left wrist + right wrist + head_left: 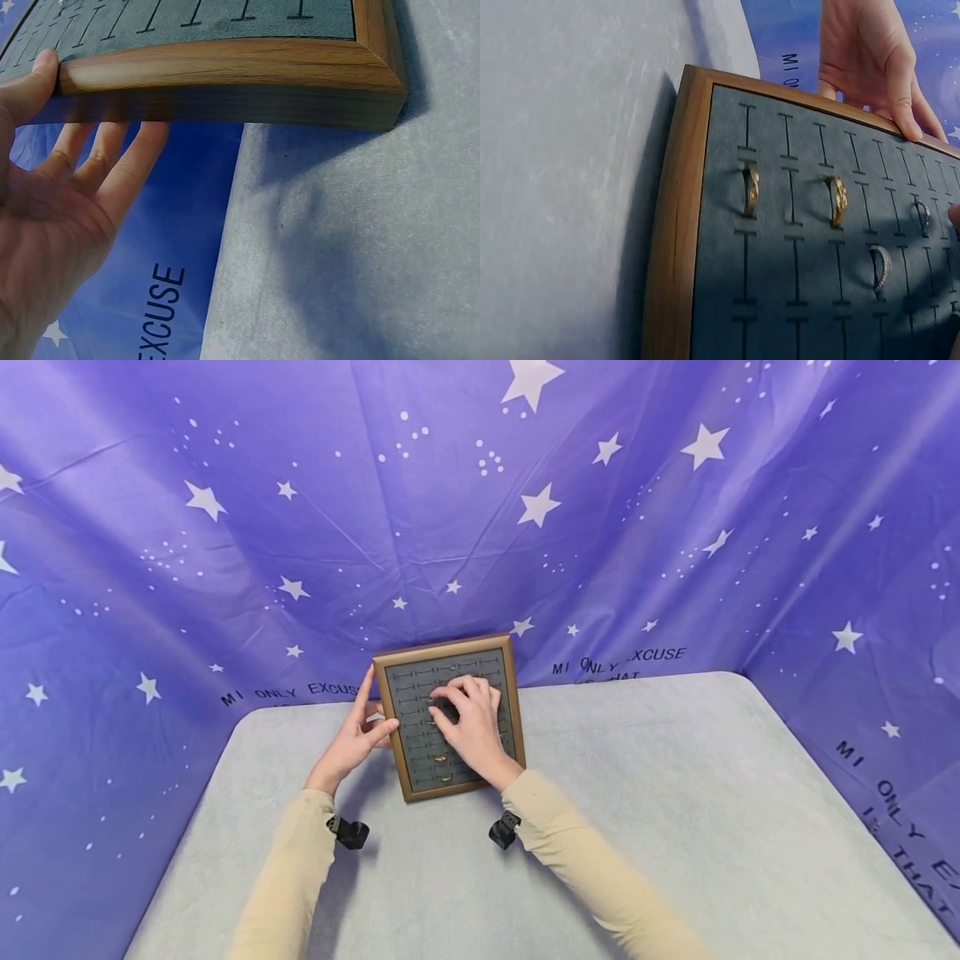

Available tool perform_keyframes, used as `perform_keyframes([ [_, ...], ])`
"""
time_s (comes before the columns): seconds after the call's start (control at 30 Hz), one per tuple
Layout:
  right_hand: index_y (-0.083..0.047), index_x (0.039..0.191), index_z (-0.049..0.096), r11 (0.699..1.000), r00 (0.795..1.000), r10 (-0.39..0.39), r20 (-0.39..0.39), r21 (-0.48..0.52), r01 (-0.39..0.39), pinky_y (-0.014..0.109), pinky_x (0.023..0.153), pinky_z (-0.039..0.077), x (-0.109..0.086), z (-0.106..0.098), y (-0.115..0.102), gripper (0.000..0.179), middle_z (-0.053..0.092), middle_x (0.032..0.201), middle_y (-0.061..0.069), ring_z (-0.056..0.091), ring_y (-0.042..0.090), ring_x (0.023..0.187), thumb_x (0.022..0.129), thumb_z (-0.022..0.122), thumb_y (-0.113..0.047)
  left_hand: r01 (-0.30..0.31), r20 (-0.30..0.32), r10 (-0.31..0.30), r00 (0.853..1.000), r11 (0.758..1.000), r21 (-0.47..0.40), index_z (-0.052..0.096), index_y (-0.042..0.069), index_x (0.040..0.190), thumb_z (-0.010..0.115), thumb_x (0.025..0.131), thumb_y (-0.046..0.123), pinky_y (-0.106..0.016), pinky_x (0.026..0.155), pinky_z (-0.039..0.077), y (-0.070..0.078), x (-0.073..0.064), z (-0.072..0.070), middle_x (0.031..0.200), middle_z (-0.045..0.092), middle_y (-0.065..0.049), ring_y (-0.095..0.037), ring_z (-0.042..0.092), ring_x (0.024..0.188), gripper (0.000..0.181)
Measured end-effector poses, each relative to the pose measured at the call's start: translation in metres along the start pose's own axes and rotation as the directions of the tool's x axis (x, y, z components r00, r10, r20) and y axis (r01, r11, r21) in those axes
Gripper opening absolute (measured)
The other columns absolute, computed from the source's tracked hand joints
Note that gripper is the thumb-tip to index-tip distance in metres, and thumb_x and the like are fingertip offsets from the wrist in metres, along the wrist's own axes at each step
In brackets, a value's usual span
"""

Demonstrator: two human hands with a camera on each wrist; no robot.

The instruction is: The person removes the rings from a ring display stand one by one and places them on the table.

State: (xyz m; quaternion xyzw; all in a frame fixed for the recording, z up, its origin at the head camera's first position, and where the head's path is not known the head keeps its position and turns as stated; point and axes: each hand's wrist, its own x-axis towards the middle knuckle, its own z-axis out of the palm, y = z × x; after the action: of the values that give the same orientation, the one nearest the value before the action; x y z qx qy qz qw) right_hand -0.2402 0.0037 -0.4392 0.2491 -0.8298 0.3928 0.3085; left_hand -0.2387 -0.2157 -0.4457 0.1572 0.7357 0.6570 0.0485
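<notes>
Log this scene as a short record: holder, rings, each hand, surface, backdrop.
Holder: wood-framed ring display tray, dark slotted lining
Rings: gold-toned rings and silver-toned rings seated in the lining
Left hand: grips the tray's left side
Right hand: over the tray; whether it holds a ring is unclear
Surface: pale grey table
Backdrop: purple star-print curtain

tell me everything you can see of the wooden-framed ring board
The rectangular ring board has a mitred, brown, wood-look frame round a dark grey-green, fabric-like panel with rows of I-shaped slits. Gold-coloured rings and silver-coloured rings sit in some. It is tilted, facing the head camera, its lower edge seemingly on the pale grey table. The left hand grips one side, thumb in front; the right hand is over the panel, contact unclear.
</notes>
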Motion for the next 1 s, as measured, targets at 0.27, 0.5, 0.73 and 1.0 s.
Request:
perform_keyframes([
  [0.27, -0.015, 0.087, 0.066, 0.998, 0.997, 0.048, -0.053, -0.047, -0.051, 0.05, 0.088, 0.029, 0.002, 0.009, -0.006, 0.012, 0.049, 0.097, 0.001, 0.041, 0.025, 0.097, 0.084, 0.077, -0.018, -0.026, 0.007, 0.025, 1.0, 1.0, 0.016, 0.0, 0.045, 0.153, 0.058, 0.096, 0.002, -0.045, 0.071, 0.059, 0.0, -0.001, 0.001, 0.11, 0.05, -0.027, -0.023, 0.064, 0.089, 0.091],
  [0.5, -0.016, 0.084, 0.063, 0.996, 0.996, 0.084, -0.008, -0.032, -0.084, 0.049, 0.087, 0.028, 0.002, 0.005, -0.01, 0.013, 0.047, 0.097, 0.001, 0.039, 0.026, 0.098, 0.086, 0.075, -0.018, -0.01, -0.002, 0.01, 1.0, 1.0, 0.018, 0.0, 0.044, 0.153, 0.057, 0.096, 0.0, -0.053, 0.074, 0.057, -0.001, -0.001, 0.001, 0.111, 0.051, -0.026, -0.022, 0.064, 0.088, 0.092],
  [0.73, -0.016, 0.082, 0.061, 0.993, 0.992, 0.118, 0.035, -0.03, -0.117, 0.049, 0.087, 0.028, 0.005, -0.001, -0.014, 0.015, 0.047, 0.097, 0.001, 0.039, 0.026, 0.099, 0.086, 0.075, -0.017, -0.009, 0.01, 0.009, 1.0, 1.0, 0.012, -0.005, 0.033, 0.155, 0.054, 0.095, -0.006, -0.049, 0.073, 0.058, 0.008, -0.003, 0.003, 0.112, 0.051, -0.027, -0.022, 0.064, 0.087, 0.093],
  [1.0, -0.016, 0.08, 0.061, 0.986, 0.984, 0.167, 0.067, -0.007, -0.167, 0.049, 0.089, 0.027, 0.008, -0.004, -0.018, 0.015, 0.047, 0.097, 0.002, 0.039, 0.027, 0.1, 0.085, 0.075, -0.017, -0.022, 0.019, 0.022, 1.0, 1.0, 0.016, -0.005, 0.029, 0.156, 0.054, 0.095, -0.006, -0.041, 0.072, 0.06, 0.022, -0.008, 0.009, 0.111, 0.05, -0.029, -0.021, 0.064, 0.087, 0.091],
])
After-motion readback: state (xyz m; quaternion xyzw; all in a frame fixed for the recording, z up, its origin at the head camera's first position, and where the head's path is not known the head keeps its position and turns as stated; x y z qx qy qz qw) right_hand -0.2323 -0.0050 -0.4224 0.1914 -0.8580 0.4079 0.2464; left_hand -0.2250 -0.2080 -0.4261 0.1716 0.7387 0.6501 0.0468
